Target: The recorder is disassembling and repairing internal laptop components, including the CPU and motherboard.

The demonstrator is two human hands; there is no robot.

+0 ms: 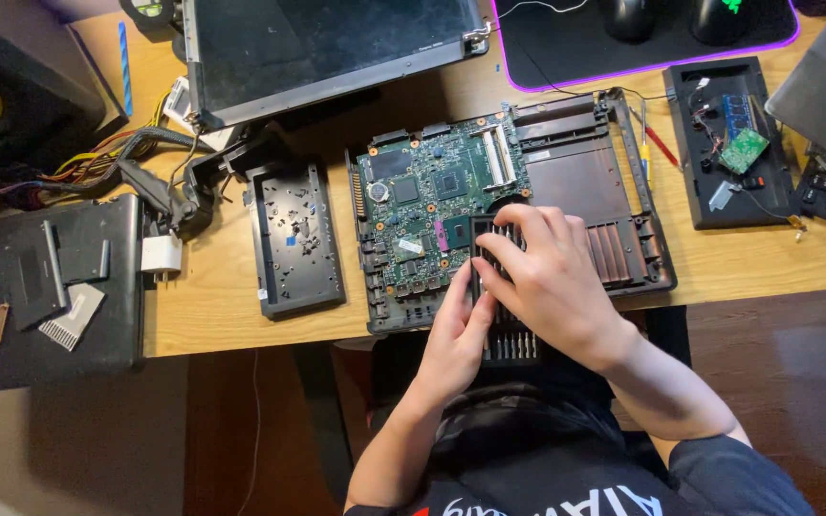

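Gripped from both sides, a flat black rectangular screwdriver-bit case (pixel 504 330) is held at the desk's near edge: the left hand (pixel 458 334) is closed on its left side, the right hand (pixel 547 277) is clasped over its top. It is judged light, stiff and liable to spill bits; its long edges are best held. Beneath lies a green laptop motherboard (pixel 427 196) in a dark chassis (pixel 614 182) on a cluttered light wooden desk (pixel 212 296).

Home electronics workbench, wooden desk (pixel 212 296), opened laptop motherboard (pixel 432 191), loose parts, glowing mouse mat (pixel 566 57)

Bit case (pixel 513 346) mostly hidden under both hands (bits too small).
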